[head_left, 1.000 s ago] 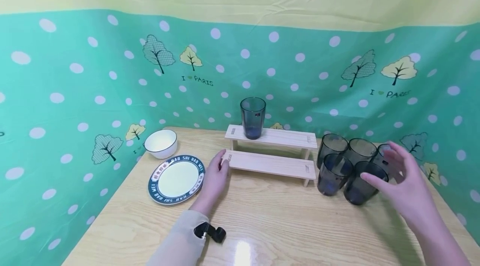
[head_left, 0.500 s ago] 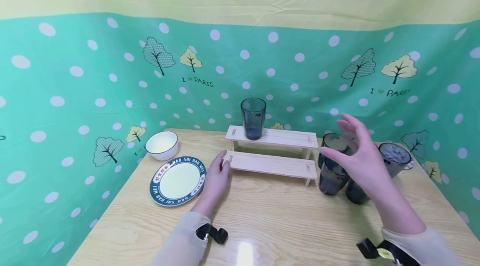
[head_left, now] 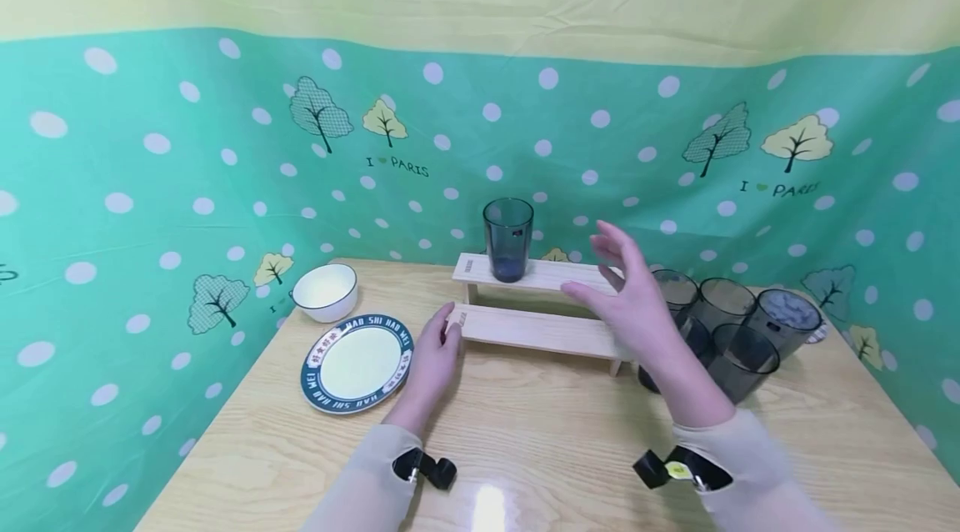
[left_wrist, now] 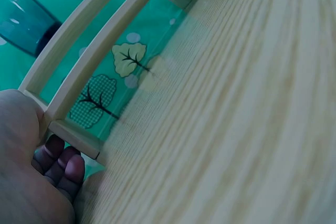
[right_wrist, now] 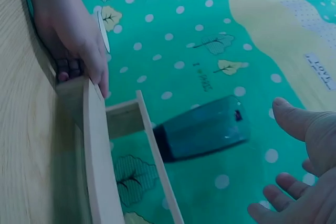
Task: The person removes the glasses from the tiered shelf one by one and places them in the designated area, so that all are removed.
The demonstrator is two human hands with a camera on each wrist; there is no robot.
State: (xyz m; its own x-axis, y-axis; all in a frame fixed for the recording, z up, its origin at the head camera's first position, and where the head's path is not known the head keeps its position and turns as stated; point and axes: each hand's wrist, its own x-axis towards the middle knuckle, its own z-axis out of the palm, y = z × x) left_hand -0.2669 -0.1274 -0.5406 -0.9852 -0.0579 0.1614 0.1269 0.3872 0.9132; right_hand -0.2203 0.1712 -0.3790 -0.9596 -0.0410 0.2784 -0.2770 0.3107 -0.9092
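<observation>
My left hand (head_left: 432,357) grips the left end of a two-tier wooden stand (head_left: 540,330), thumb by the lower board and the other fingers curled beneath its edge in the left wrist view. On the upper board's left part stands an upright dark blue-grey drinking glass (head_left: 508,240). My right hand (head_left: 637,298) is raised near the stand's right end, fingers spread and bent, holding nothing. In the right wrist view the glass (right_wrist: 205,129) lies apart from the right hand's fingers. Several more dark glasses (head_left: 742,361) cluster to the stand's right, some partly behind the right forearm.
At left lies a white plate (head_left: 360,363) with a blue lettered rim, and behind it a white bowl (head_left: 325,292) with a dark edge. A green and yellow printed cloth (head_left: 600,148) hangs behind the wooden table (head_left: 540,432).
My right hand has moved left from the cluster of glasses to the stand's right end, its fingers staying apart. The left hand keeps its hold on the stand.
</observation>
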